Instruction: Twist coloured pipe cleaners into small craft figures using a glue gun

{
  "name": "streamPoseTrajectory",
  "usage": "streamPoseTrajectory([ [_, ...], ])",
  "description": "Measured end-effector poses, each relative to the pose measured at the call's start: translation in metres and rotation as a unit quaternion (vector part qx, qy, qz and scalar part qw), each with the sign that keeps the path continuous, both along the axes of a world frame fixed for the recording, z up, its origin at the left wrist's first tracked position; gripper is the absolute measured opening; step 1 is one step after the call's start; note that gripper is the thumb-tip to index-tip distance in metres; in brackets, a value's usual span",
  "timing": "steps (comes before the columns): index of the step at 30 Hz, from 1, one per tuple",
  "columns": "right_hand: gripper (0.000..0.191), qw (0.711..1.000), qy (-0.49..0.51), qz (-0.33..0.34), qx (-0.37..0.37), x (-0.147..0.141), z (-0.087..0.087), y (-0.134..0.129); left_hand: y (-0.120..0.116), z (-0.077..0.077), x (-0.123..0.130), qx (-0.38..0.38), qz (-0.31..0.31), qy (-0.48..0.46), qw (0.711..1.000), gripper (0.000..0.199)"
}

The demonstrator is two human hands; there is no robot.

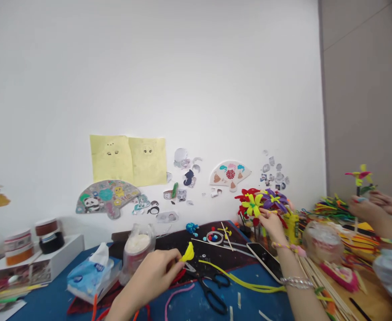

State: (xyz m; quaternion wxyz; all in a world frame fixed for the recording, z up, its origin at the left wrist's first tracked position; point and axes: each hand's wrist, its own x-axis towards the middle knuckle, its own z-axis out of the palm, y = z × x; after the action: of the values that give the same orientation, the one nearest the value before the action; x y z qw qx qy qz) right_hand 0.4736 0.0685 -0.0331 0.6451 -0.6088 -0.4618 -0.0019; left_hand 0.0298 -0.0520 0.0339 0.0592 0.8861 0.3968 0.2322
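My left hand (152, 278) pinches a small yellow pipe-cleaner petal (188, 253) above the blue table mat (245, 307). My right hand (271, 225) reaches up to a bunch of pipe-cleaner flowers and grips the yellow flower (252, 205) near its base. A purple flower (274, 200) and red flowers (244, 198) crowd beside it. A long yellow pipe cleaner (239, 277) lies on the mat between my hands, near black-handled scissors (213, 290).
A phone (264, 261) lies by my right wrist, and bamboo skewers (316, 285) spread to the right. A co-worker's hands (369, 206) hold a pipe-cleaner flower on a stick at the far right. A tissue pack (88, 276) and plastic jar (137, 247) stand left; a white wall rises behind.
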Motion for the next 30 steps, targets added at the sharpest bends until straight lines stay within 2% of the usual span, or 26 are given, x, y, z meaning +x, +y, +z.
streamPoseTrajectory([
  [5, 0.026, 0.999, 0.009, 0.035, -0.024, -0.008, -0.009, -0.001, 0.001, -0.004, 0.002, -0.009, -0.029, -0.009, 0.999, 0.026],
  [14, 0.016, 0.998, 0.005, -0.006, -0.056, -0.003, -0.016, 0.005, -0.001, -0.003, 0.003, -0.008, -0.035, -0.008, 0.999, 0.027],
  [21, 0.019, 0.994, 0.092, 0.034, -0.056, -0.014, -0.03, 0.023, 0.0, -0.002, -0.001, 0.004, -0.037, -0.009, 0.999, 0.026],
  [27, 0.017, 0.973, 0.205, 0.106, -0.003, -0.02, -0.038, 0.036, -0.001, 0.003, -0.006, 0.008, -0.032, -0.007, 0.999, 0.027],
  [30, 0.016, 0.966, 0.234, 0.101, 0.054, -0.02, -0.04, 0.038, -0.001, 0.005, -0.008, 0.004, -0.032, -0.002, 0.999, 0.026],
])
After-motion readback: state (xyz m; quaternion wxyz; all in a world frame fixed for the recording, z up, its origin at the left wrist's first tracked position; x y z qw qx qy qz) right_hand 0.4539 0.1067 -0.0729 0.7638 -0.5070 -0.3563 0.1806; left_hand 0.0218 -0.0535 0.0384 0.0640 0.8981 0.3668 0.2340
